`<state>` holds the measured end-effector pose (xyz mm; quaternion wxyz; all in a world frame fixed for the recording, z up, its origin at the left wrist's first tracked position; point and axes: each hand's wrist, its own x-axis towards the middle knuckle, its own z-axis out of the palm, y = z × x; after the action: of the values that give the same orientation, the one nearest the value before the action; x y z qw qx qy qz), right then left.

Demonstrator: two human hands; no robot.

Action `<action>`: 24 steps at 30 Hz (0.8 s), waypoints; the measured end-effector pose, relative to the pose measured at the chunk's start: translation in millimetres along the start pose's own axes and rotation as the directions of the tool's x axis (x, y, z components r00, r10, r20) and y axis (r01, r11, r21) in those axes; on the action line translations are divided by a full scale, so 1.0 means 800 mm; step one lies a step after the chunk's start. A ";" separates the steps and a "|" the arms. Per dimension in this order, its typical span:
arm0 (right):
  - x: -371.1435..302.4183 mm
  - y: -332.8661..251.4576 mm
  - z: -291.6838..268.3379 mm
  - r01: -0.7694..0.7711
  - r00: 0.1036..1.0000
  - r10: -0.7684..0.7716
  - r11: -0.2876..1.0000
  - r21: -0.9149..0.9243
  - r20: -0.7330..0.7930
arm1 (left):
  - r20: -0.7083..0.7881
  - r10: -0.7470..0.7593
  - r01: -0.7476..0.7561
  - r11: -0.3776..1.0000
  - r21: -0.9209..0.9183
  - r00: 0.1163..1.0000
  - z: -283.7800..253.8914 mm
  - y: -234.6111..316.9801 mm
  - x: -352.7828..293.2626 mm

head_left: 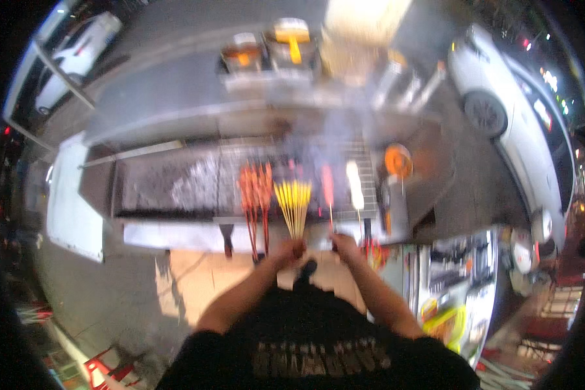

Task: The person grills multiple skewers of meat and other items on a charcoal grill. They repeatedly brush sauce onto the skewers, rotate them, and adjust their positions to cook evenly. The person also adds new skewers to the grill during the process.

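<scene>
While smoke drifts up over the charcoal grill (292, 229), I see the person's left hand (294, 249) clamped around the gathered lower ends of a bunch of yellow-topped skewers (294, 195), their heads fanned out over the coals. A little apart from it, the right hand (342, 244) is curled at the lower end of the stick of a pink sausage-shaped skewer (328, 185); blur keeps me from telling whether its fingers grip the stick.

Just left of the yellow fan lie reddish-brown meat skewers (255, 185), side by side with their sticks toward the person. On the other side, beyond the pink one, a whitish skewer (355, 185) lies across the wire grate (366, 170). Greyish coals (198, 185) fill the grill's left part, and near its right end sits a round orange container (398, 161).

Past the grill's far edge stand two pots (291, 49) with orange contents or tools, too blurred to tell. Farther out, one white car (513, 104) stands at right and another (84, 52) at upper left.
</scene>
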<state>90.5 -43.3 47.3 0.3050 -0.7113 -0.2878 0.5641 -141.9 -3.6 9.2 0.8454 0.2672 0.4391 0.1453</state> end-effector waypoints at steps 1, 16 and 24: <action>-0.007 0.008 -0.006 0.009 0.999 -0.014 0.992 0.122 0.044 | 0.062 -0.007 0.021 0.975 -0.223 0.998 0.005 -0.010 0.000; -0.082 0.092 -0.018 -0.237 0.970 0.226 0.963 0.127 0.094 | 0.282 -0.043 0.201 0.802 -0.563 0.959 -0.027 -0.023 0.050; -0.126 0.046 -0.001 0.106 0.992 -0.114 0.985 -0.136 -0.053 | 0.517 -0.192 0.313 0.937 -0.157 0.834 -0.065 -0.042 0.009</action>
<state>73.9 -143.1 82.6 0.2963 -0.7298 -0.3542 0.5041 -180.2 -10.8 -39.7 0.9665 0.1328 0.2195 0.0094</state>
